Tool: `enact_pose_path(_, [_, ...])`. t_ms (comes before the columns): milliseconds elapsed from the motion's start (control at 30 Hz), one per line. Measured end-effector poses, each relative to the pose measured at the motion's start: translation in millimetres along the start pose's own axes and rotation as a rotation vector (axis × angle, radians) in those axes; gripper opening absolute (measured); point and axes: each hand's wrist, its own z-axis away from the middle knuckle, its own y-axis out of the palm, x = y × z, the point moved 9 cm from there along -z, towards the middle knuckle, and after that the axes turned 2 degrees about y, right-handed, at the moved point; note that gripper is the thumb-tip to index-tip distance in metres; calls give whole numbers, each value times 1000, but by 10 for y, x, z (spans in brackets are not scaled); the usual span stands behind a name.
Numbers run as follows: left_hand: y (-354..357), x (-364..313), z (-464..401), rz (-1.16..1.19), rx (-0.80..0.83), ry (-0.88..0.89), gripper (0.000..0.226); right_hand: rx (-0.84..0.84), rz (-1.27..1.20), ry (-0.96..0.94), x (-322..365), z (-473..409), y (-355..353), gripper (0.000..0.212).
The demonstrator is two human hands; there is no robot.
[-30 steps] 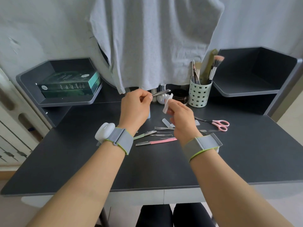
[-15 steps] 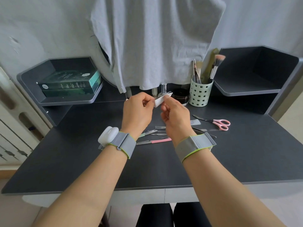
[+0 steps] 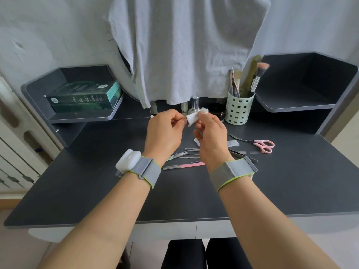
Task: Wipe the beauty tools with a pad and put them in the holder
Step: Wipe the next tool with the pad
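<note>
Above the middle of the dark desk, the right hand pinches a folded white pad around the tip of a slim metal tool, mostly hidden, which the left hand grips. More tools, including a pink-handled razor and pink scissors, lie beneath; the perforated holder stands far right.

Green boxes on left shelf

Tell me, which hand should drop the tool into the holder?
Probably the left hand: it already pinches the tool. The right hand, though nearer the holder, is busy holding the pad.
</note>
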Motion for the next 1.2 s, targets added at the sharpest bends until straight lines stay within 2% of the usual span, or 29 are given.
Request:
enact_pose_path(467, [30,30,-23,49,40,-18,11,-25,-64,1,63,-109,-40,28])
enact_pose_path(933, [-10,199,-38,132,24,-113,13,-107,-164,71,-49,-253,-255,24])
enact_pose_path(1067, [13,232,-49,215,9,-155,15,-70,-129,82,-153,-197,-214,17])
enact_pose_path(1200, [47,250,-34,262,15,-190,13,15,-92,52,-193,-106,-63,19])
